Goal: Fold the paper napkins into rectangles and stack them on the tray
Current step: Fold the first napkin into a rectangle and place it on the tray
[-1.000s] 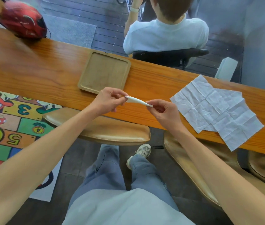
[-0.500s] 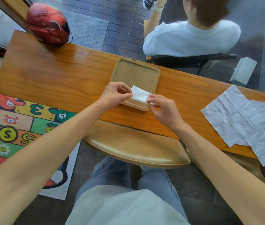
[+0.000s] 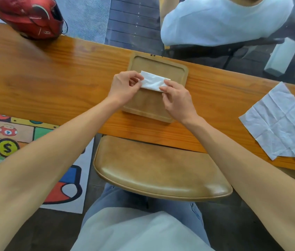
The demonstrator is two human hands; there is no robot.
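We held a folded napkin (image 3: pixel 153 81) over the middle of the frame, a narrow white rectangle of soft, faintly crinkled paper. Our left hand (image 3: pixel 125 87) pinched its left end between thumb and curled fingers, and our right hand (image 3: pixel 176 100) pinched its lower right corner the same way. The napkin lay above the upper half of the tray (image 3: pixel 177 69); whether it touched the tray floor we could not tell.

The tray was pale wood, a shallow rectangle with rounded corners and a low raised rim, its grain matte. It sat on the table (image 3: pixel 52 75), a long plank of glossy orange-brown wood with strong streaked grain, running across the frame from left to right.

At the right edge of the frame, well apart from the tray, lay the unfolded napkins (image 3: pixel 284 122): thin white sheets marked by a grid of creases, overlapping one another, with one corner hanging past the table's near edge.

In the upper left a red helmet (image 3: pixel 32 17) with a glossy, scuffed shell rested on the table. Below the table, at lower centre, stood a stool (image 3: pixel 161 171) with a smooth tan curved seat. At the left, on the floor, lay a mat (image 3: pixel 7 142) printed with bright cartoon shapes.
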